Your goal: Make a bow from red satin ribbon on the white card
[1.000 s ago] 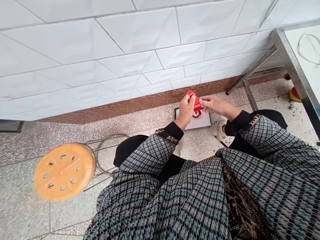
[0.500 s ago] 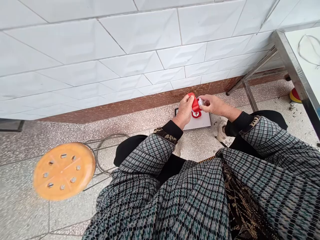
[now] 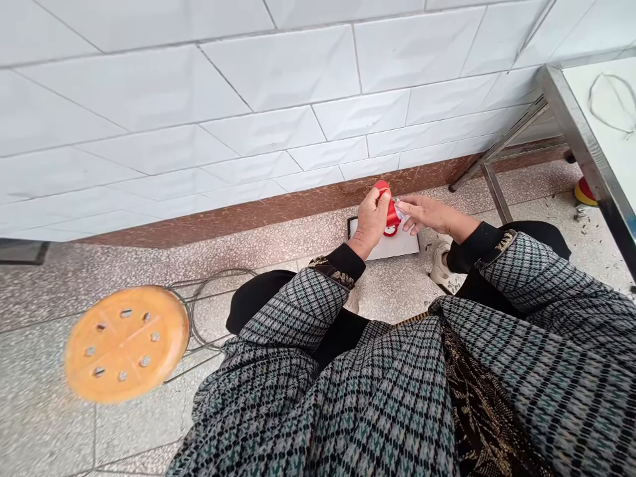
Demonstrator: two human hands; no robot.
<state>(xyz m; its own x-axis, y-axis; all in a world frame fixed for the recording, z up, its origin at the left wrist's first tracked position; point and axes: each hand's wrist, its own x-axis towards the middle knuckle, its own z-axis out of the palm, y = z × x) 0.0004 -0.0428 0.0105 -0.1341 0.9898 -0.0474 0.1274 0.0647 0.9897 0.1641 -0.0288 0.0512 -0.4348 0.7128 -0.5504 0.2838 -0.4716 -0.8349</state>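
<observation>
My left hand [image 3: 371, 215] is wrapped round a smooth red object [image 3: 393, 216], roughly cylindrical, whose exact kind I cannot make out. A whitish clear plastic piece [image 3: 399, 211] shows at its right end. My right hand [image 3: 422, 213] has thumb and forefinger at that piece, while its lower fingers are partly spread. Right below lies a flat white board or box [image 3: 390, 250] with a dark edge, on the floor. A red ring shape with a white centre [image 3: 390, 230] shows just under the red object, partly hidden by it.
An orange round stool [image 3: 124, 344] with metal legs stands at the left. The white tiled wall [image 3: 278, 73] rises ahead. A metal-framed table [image 3: 576, 126] with a wire loop [image 3: 609, 99] is at the right, near a red and yellow object [image 3: 586, 191] on the floor.
My left hand has closed further round the red object, which has tilted slightly. My right hand's lower fingers have opened out and dropped a little below the clear piece.
</observation>
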